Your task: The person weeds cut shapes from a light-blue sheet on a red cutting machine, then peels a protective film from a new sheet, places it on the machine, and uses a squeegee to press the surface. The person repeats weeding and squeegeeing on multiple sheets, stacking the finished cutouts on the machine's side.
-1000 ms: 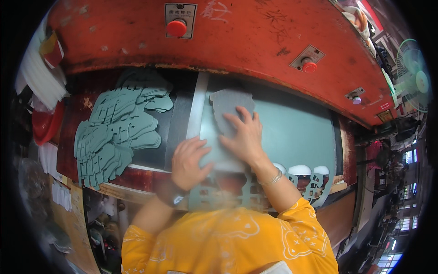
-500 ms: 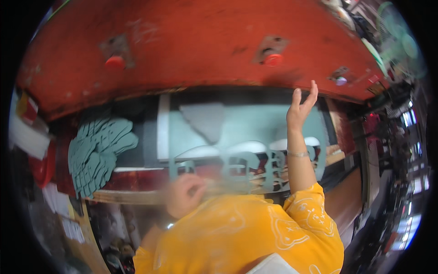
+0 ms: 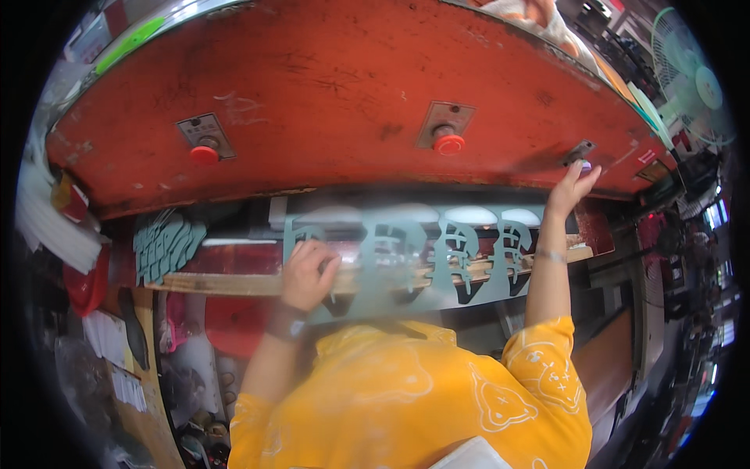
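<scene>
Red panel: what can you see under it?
The cut-out front of the green sheet and part of the green stack show below the red panel; whatever lies farther back is covered by it.

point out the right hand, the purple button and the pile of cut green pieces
Right hand (image 3: 572,191), head view: middle of the hand
Purple button (image 3: 586,166), head view: its cap
Pile of cut green pieces (image 3: 166,247), head view: middle of the pile

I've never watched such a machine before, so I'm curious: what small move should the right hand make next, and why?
Probably a push on the purple button: the right hand is raised with fingers at it, while the left hand is by the green cut-out sheet, nearer the body than the red panel's lower edge.
</scene>
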Action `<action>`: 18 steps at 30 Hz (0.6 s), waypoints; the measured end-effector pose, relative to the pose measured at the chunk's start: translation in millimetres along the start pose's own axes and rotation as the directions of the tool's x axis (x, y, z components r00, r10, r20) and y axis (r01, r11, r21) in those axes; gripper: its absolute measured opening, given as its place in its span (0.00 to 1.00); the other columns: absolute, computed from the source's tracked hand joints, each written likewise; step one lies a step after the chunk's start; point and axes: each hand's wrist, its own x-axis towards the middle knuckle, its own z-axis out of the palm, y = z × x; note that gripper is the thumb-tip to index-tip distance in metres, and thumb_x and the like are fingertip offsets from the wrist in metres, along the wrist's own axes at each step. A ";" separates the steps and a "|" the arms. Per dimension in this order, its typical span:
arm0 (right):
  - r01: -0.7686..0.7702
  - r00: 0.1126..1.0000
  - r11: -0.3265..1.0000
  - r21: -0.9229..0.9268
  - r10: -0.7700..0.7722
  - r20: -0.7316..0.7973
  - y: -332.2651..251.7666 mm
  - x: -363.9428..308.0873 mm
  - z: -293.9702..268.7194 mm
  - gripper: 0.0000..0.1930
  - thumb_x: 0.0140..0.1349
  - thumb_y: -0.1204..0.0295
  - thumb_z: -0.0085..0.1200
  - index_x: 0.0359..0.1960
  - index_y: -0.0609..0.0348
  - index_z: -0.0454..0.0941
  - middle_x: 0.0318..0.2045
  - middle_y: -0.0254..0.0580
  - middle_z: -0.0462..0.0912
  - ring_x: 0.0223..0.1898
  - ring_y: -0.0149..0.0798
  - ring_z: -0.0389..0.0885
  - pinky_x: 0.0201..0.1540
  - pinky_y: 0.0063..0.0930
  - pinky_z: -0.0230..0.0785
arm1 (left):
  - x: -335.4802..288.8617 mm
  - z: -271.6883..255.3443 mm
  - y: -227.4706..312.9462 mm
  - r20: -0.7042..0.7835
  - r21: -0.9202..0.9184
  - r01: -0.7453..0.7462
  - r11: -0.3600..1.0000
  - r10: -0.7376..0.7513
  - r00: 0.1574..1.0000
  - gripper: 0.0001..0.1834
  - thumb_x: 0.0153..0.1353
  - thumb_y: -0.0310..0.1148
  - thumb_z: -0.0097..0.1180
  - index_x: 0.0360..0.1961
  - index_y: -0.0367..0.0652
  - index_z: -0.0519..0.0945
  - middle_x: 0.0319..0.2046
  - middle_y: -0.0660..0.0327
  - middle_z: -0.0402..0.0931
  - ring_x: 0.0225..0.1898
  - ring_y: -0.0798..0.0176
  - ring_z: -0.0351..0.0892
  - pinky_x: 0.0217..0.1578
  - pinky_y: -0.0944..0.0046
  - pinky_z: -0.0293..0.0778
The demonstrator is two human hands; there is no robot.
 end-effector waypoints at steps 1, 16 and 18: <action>0.068 0.995 0.991 -0.112 -0.059 0.086 -11.3 -23.2 -15.4 0.35 0.64 0.60 0.47 0.65 0.70 0.49 0.65 0.61 0.51 0.67 0.52 0.49 0.67 0.41 0.41 | -1.8 0.3 1.5 0.020 0.004 -0.012 1.000 0.012 1.000 0.04 0.52 0.29 0.58 0.25 0.40 0.78 0.31 0.56 0.74 0.36 0.52 0.74 0.36 0.57 0.71; 0.495 0.166 0.867 -0.060 -0.026 0.986 -93.6 -176.8 -72.3 0.26 0.48 0.58 0.62 0.51 0.44 0.72 0.49 0.55 0.68 0.51 0.55 0.68 0.53 0.50 0.55 | -7.7 5.8 3.7 0.019 0.178 -0.040 0.983 0.037 0.999 0.10 0.53 0.34 0.57 0.20 0.39 0.77 0.27 0.55 0.73 0.29 0.48 0.75 0.31 0.53 0.71; 0.493 0.162 0.868 -0.064 -0.019 0.987 -96.0 -183.4 -75.0 0.26 0.48 0.57 0.62 0.51 0.42 0.73 0.50 0.57 0.68 0.51 0.57 0.68 0.54 0.53 0.55 | -8.3 6.1 2.7 0.015 0.193 -0.042 0.980 0.039 0.999 0.10 0.52 0.33 0.57 0.19 0.39 0.77 0.23 0.54 0.72 0.28 0.47 0.73 0.30 0.52 0.70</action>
